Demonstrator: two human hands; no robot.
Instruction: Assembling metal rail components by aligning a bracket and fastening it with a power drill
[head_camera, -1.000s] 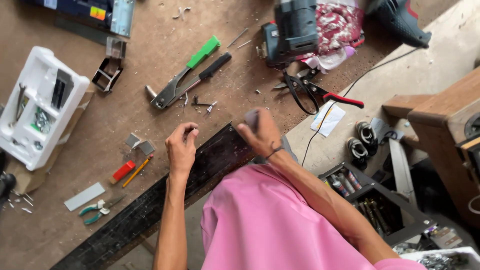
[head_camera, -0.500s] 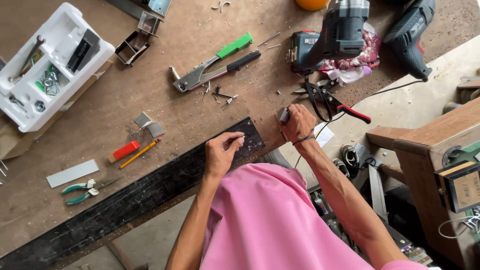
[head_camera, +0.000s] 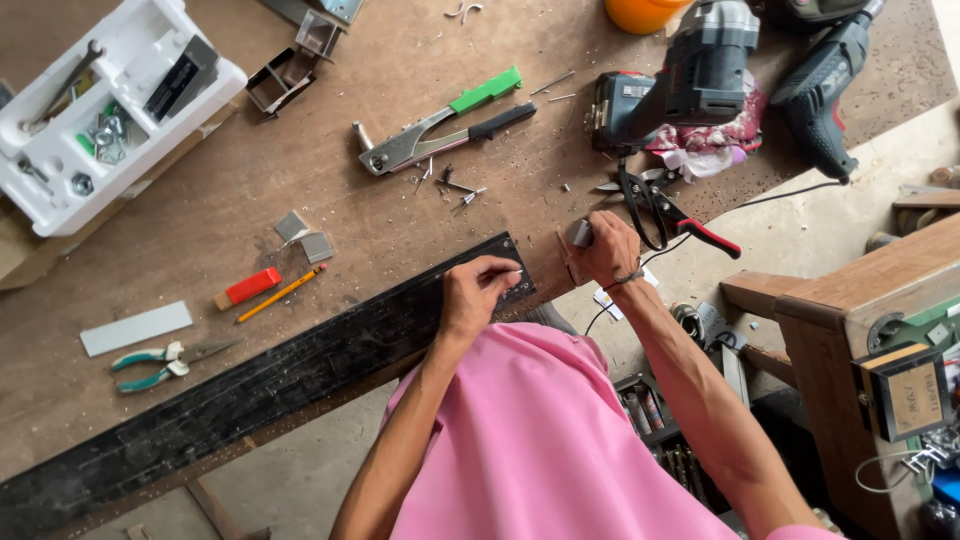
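left hand (head_camera: 472, 296) on black bar (head_camera: 300, 360), right hand (head_camera: 605, 250) gripping perhaps grey tool (head_camera: 579, 233)

A white moulded foam packing tray (head_camera: 190, 95) sits at the workbench's far left corner, resting on brown cardboard (head_camera: 30, 262). A small square pale label (head_camera: 916, 394) fronts the box-shaped device on the wooden stand at the right.

A workshop: worn workbench (head_camera: 300, 200) strewn with power drills (head_camera: 690, 75), pliers (head_camera: 165, 360).
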